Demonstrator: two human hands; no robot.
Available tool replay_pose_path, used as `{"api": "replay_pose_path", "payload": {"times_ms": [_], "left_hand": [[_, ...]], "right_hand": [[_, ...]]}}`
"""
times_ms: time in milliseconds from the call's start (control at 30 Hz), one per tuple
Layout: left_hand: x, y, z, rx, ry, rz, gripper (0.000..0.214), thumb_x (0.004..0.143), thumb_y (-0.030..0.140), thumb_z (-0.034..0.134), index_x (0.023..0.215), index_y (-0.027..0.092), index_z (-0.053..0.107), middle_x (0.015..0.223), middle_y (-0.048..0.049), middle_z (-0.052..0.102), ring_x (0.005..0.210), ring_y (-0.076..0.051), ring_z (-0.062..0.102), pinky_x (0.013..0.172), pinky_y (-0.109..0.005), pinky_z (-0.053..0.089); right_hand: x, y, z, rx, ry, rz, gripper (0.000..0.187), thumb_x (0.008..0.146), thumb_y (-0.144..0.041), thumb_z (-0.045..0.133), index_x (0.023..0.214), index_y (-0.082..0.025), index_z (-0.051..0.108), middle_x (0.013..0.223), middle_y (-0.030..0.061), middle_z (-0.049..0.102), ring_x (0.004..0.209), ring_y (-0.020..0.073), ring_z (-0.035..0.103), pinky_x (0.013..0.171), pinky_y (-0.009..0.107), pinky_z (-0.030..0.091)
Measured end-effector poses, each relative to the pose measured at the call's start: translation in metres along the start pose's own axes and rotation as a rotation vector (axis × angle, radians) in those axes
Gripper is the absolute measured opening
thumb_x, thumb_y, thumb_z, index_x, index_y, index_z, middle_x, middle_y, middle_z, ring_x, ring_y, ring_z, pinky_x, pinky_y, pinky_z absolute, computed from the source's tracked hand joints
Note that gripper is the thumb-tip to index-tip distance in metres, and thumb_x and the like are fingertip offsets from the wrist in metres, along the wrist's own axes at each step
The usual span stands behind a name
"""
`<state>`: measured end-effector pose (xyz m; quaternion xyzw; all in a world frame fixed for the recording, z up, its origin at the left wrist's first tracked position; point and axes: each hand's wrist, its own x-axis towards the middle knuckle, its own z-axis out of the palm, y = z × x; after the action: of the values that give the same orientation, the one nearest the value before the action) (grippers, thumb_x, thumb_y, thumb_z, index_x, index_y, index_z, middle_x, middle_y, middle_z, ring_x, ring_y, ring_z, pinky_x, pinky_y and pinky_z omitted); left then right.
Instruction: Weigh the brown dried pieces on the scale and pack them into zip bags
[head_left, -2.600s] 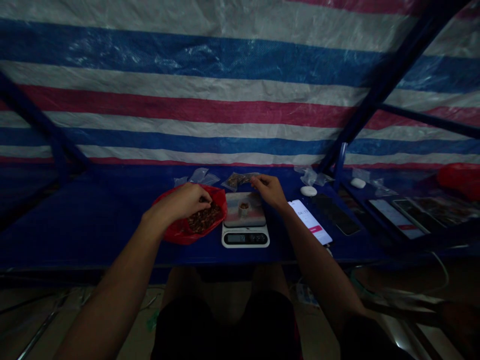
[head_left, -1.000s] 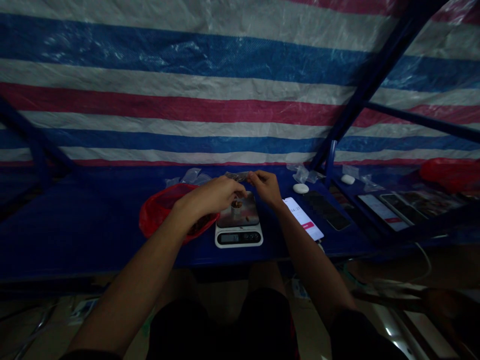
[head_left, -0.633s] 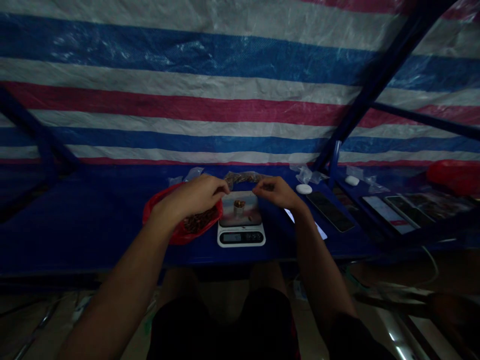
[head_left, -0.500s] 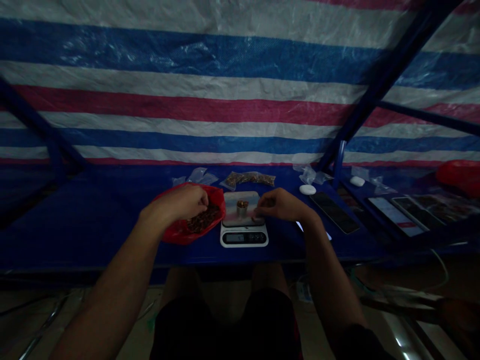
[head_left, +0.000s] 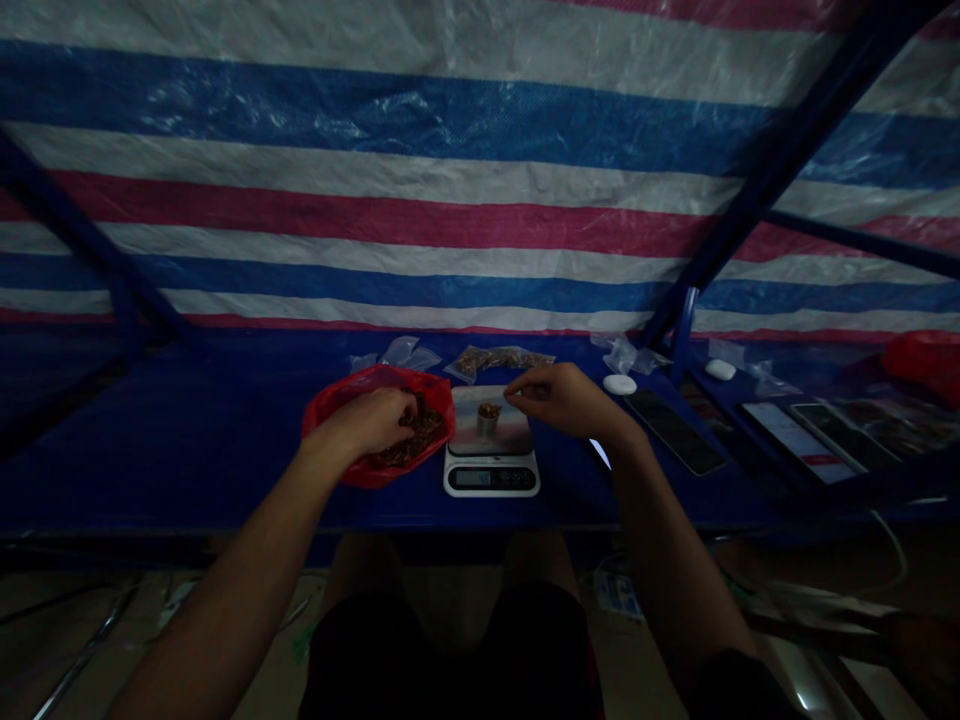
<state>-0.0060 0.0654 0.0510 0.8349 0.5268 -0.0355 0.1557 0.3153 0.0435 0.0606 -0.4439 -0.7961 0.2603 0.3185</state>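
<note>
The left hand (head_left: 367, 422) curls narrowly into brown pieces (head_left: 412, 442) inside a red plastic bag (head_left: 439, 410); the right hand (head_left: 562, 398), pinched narrow, hovers beside a small cup (head_left: 488, 420) holding more on a digital scale (head_left: 491, 476); a clear bag (head_left: 499, 361) lies beyond.

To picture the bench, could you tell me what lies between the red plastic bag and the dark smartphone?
The head view shows a white digital scale holding a small cup, the right hand above it.

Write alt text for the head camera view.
A person's left hand reaches into a red plastic bag of brown pieces, while the right hand hovers over a digital scale bearing a small cup, on a blue table.
</note>
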Motion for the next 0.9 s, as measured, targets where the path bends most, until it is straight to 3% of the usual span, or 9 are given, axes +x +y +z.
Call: {"api": "replay_pose_path", "payload": {"times_ms": [200, 367, 533, 733, 900], "left_hand": [[-0.004, 0.001, -0.005, 0.028, 0.031, 0.022, 0.024, 0.095, 0.019, 0.066, 0.112, 0.021, 0.082, 0.117, -0.0104, 0.084, 0.107, -0.026, 0.079, 0.088, -0.032, 0.054], [-0.013, 0.001, -0.019, -0.003, 0.008, 0.063, 0.027, 0.096, 0.018, 0.066, 0.114, 0.018, 0.085, 0.111, -0.0098, 0.086, 0.095, -0.024, 0.08, 0.081, -0.031, 0.053], [-0.014, 0.004, -0.036, -0.084, 0.063, 0.162, 0.024, 0.096, 0.016, 0.066, 0.109, 0.019, 0.086, 0.112, -0.0068, 0.086, 0.099, -0.022, 0.08, 0.087, -0.03, 0.053], [-0.006, 0.025, -0.059, -0.133, 0.157, 0.191, 0.027, 0.093, 0.015, 0.069, 0.111, 0.022, 0.087, 0.111, -0.005, 0.086, 0.098, -0.022, 0.08, 0.086, -0.03, 0.055], [0.009, 0.058, -0.063, -0.115, 0.177, 0.299, 0.028, 0.094, 0.012, 0.068, 0.112, 0.021, 0.087, 0.111, -0.0057, 0.086, 0.097, -0.021, 0.079, 0.088, -0.03, 0.054]], "right_hand": [[0.024, -0.006, 0.002, 0.025, -0.194, -0.029, 0.02, 0.091, -0.031, 0.07, 0.086, -0.023, 0.089, 0.083, 0.0031, 0.083, 0.069, 0.0197, 0.07, 0.066, 0.033, 0.049], [0.038, -0.004, -0.003, 0.088, 0.154, 0.0, 0.037, 0.095, -0.048, 0.067, 0.092, -0.017, 0.086, 0.082, 0.0056, 0.079, 0.073, 0.0191, 0.064, 0.066, 0.031, 0.046], [0.063, 0.019, 0.02, 0.18, 0.404, 0.043, 0.045, 0.094, -0.055, 0.064, 0.076, -0.016, 0.077, 0.066, 0.0012, 0.061, 0.062, 0.0147, 0.049, 0.06, 0.03, 0.034], [0.067, 0.048, 0.045, 0.232, 0.409, 0.118, 0.051, 0.09, -0.065, 0.066, 0.068, -0.019, 0.067, 0.061, -0.0018, 0.05, 0.06, 0.0137, 0.042, 0.058, 0.03, 0.028], [0.065, 0.053, 0.045, 0.251, 0.42, 0.122, 0.053, 0.091, -0.066, 0.064, 0.072, -0.017, 0.071, 0.065, 0.0005, 0.058, 0.063, 0.0151, 0.048, 0.059, 0.03, 0.033]]}}
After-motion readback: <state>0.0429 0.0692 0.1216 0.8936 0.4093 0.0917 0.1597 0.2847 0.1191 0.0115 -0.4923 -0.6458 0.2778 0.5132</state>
